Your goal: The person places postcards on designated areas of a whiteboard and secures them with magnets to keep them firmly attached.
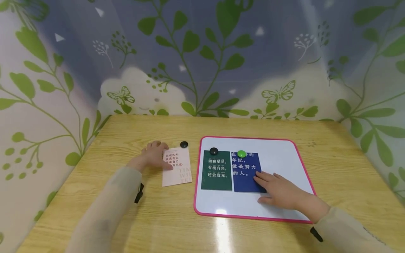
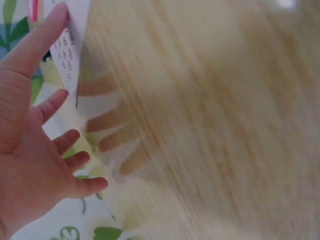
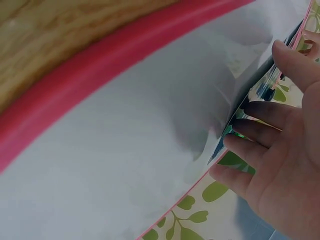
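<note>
A pale pink card (image 1: 176, 175) with printed text lies on the wooden table, left of a whiteboard (image 1: 286, 151) with a pink rim. My left hand (image 1: 153, 157) reaches over its left side, thumb across the card and the other fingers spread; in the left wrist view the index fingertip meets the card's edge (image 2: 70, 60). A green card (image 1: 216, 179) and a blue card (image 1: 248, 182) lie side by side on the whiteboard. My right hand (image 1: 281, 189) rests at the blue card's right edge, its fingers fairly straight and apart.
A black round magnet (image 1: 184, 144) sits by the pink card's top right corner. Another black magnet (image 1: 213, 151) is on the green card's top edge, and a green magnet (image 1: 241, 154) on the blue card's. A leaf-patterned wall covering (image 1: 202, 70) rises behind the table (image 1: 152, 214).
</note>
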`<state>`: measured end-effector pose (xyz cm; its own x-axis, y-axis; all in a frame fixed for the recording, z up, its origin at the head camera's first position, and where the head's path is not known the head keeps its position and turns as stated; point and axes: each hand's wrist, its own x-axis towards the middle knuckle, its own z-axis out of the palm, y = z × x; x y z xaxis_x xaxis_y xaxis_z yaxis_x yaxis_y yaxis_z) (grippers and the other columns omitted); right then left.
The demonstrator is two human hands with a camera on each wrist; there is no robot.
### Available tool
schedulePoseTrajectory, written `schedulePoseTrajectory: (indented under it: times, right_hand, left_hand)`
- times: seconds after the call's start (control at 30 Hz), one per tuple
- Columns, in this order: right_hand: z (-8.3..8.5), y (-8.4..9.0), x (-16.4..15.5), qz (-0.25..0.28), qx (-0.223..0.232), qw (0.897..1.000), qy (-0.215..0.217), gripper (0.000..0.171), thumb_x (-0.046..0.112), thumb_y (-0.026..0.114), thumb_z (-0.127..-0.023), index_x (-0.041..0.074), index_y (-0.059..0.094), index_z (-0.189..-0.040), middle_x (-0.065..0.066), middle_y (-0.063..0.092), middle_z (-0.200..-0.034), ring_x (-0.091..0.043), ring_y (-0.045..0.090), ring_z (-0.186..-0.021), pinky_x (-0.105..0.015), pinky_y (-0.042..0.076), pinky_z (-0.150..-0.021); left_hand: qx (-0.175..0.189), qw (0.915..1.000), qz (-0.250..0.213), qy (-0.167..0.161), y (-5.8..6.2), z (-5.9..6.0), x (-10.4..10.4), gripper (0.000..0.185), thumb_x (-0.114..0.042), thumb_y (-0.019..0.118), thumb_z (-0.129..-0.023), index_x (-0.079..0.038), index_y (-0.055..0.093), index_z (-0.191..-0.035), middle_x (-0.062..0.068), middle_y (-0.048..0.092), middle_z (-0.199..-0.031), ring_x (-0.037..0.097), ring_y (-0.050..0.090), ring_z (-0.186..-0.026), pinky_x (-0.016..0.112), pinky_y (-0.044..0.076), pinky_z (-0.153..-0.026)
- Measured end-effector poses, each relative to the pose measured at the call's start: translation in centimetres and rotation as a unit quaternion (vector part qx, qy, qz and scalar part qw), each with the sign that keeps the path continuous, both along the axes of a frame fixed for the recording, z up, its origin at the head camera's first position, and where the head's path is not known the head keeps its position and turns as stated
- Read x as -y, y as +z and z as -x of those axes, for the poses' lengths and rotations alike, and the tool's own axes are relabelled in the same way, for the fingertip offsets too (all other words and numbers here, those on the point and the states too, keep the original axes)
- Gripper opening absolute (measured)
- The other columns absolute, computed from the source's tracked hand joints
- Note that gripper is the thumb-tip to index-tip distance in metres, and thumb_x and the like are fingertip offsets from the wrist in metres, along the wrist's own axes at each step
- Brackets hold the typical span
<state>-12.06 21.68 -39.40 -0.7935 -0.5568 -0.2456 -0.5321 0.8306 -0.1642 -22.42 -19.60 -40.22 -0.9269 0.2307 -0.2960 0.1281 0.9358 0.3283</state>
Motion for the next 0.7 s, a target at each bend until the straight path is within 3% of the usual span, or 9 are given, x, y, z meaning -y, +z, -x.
schedulePoseTrajectory:
  times: [0.27, 0.53, 0.7]
  right_hand:
    - [0.0, 0.0, -0.3, -0.003, -0.008, 1.0, -0.003, 0.066, 0.042, 0.064, -0.085, 0.002, 0.048, -0.135, -0.02, 0.044, -0.141, -0.042, 0.039, -0.131, -0.058, 0.032, -0.104]
    - [-0.3, 0.2, -0.8, -0.004, -0.011, 1.0, -0.012, 0.065, 0.044, 0.062, -0.086, 0.003, 0.048, -0.135, -0.02, 0.045, -0.141, -0.042, 0.039, -0.13, -0.057, 0.032, -0.105]
    - [-0.1, 0.2, -0.6, -0.001, -0.023, 1.0, -0.003, 0.061, 0.041, 0.063, -0.086, 0.003, 0.05, -0.133, -0.02, 0.046, -0.139, -0.041, 0.041, -0.129, -0.058, 0.033, -0.104]
  left_hand:
    - [0.016, 0.9996, -0.004, 0.024, 0.3, 0.5, -0.7, 0.083, -0.038, 0.081, -0.069, -0.003, 0.034, -0.127, 0.026, 0.036, -0.13, 0.037, 0.035, -0.112, 0.054, 0.035, -0.097]
    - [0.09, 0.9916, -0.085, 0.035, 0.0, 1.2, -1.4, 0.08, -0.02, 0.081, -0.071, 0.001, 0.028, -0.127, 0.019, 0.05, -0.113, 0.027, 0.048, -0.098, 0.042, 0.038, -0.097]
    - [0.087, 0.991, -0.097, 0.032, 0.1, 1.0, -0.3, 0.063, -0.01, 0.074, -0.076, 0.006, 0.036, -0.124, 0.021, 0.054, -0.11, 0.026, 0.049, -0.093, 0.036, 0.041, -0.087]
